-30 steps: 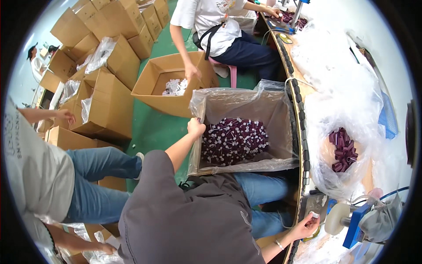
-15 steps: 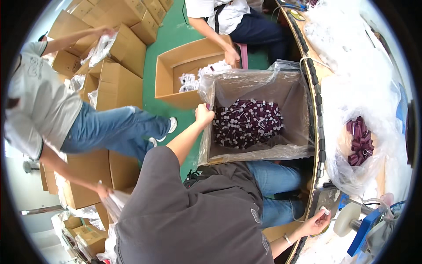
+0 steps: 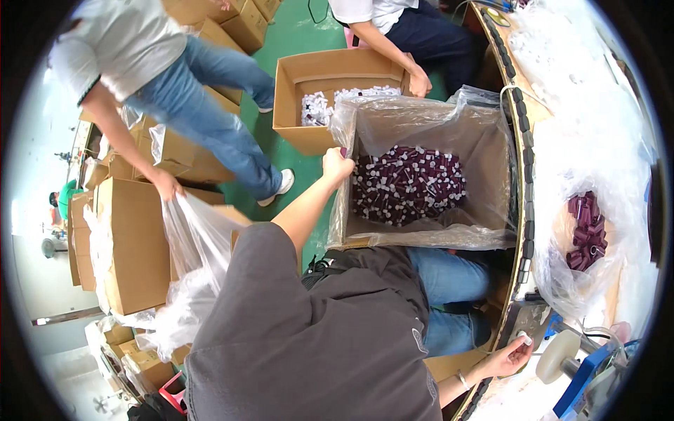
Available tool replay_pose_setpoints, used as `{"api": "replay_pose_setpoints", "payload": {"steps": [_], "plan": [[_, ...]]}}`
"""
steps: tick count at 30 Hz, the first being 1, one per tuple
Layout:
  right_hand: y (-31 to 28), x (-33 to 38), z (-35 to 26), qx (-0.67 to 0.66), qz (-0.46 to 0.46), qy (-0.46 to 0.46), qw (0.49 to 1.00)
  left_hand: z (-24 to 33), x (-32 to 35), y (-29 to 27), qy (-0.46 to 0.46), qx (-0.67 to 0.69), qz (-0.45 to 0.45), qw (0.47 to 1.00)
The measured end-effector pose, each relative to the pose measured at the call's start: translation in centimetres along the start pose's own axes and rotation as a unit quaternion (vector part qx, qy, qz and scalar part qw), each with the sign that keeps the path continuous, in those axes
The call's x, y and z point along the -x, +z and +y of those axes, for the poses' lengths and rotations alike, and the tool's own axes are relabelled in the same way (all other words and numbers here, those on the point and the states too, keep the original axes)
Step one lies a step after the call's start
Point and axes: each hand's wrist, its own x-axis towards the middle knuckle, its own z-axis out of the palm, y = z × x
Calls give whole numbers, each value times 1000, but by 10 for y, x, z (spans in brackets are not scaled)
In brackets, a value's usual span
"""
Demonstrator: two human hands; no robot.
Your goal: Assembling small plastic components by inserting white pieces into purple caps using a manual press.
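My left hand (image 3: 338,167) is closed beside the left rim of a large plastic-lined cardboard box (image 3: 435,126), with a bit of a purple tube (image 3: 343,151) showing at its fingers. Inside that box lies a heap of dark purple tubes with white caps (image 3: 407,186). At the bench on the lower right, my right hand (image 3: 511,357) pinches a small white cap (image 3: 526,339). It is near a bench device with a round white roller (image 3: 558,356) and a blue plate (image 3: 581,375).
A clear bag of purple tubes (image 3: 587,231) lies open on the bench. Beyond my box stands a carton of white pieces (image 3: 309,137), with a seated co-worker's hand (image 3: 420,83) beside it. On the left, another person drags a clear plastic bag (image 3: 200,238) by several cartons (image 3: 133,245).
The view has shifted slightly. The walking person has moved farther up in the view, and their plastic bag is now stretched out. My hands keep nearly the same places and grips.
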Motion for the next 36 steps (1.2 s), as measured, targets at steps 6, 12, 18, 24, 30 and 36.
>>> {"api": "replay_pose_setpoints", "payload": {"steps": [6,12,18,24,30,36], "plan": [[-1,0,3,-2,-2,2,1000,-7,-5,4,6,1,-4,1000],[0,-1,5,-1,14,-9,1000,-1,-6,-1,-2,1,-12,1000],[1,0,-1,-9,17,-3,1000,-3,-9,0,2,-19,-13,1000],[3,0,-8,-24,13,16,999,-17,-18,5,-14,-22,-17,1000],[0,1,-8,-3,24,14,1000,-5,-6,-10,-5,-8,-21,1000],[2,3,-5,-22,14,13,1000,-15,-6,-13,10,-24,-22,999]]}}
